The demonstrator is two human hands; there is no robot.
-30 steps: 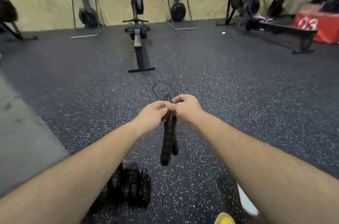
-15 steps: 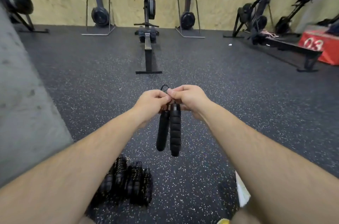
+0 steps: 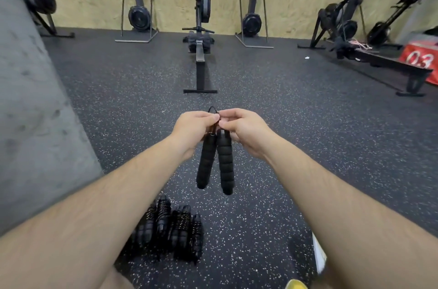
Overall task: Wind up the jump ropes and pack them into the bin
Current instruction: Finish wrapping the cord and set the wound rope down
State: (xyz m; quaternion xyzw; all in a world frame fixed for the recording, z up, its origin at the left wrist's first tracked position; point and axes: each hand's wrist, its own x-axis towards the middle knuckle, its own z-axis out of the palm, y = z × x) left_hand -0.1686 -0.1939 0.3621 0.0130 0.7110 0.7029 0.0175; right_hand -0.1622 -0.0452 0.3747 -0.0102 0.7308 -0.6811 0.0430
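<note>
Two black foam handles of a jump rope (image 3: 216, 163) hang side by side in front of me, pointing down. My left hand (image 3: 193, 130) and my right hand (image 3: 244, 131) meet above them and pinch the thin black cord at the handle tops. A small loop of that cord (image 3: 212, 109) sticks up between my fingertips. On the floor near my left forearm lies a row of wound jump ropes (image 3: 170, 229), black with coiled cord round the handles. No bin shows in this view.
A grey concrete pillar (image 3: 30, 111) stands close on the left. A rowing machine (image 3: 200, 51) lies straight ahead, more machines line the far wall, and a red box (image 3: 420, 58) sits at the right. A white edge (image 3: 318, 255) and a yellow object (image 3: 296, 285) show at bottom right.
The trailing cord seen on the floor a second ago is gone from view; only a short loop remains above my fingers. The handles now hang straighter and my view has swung slightly left.
</note>
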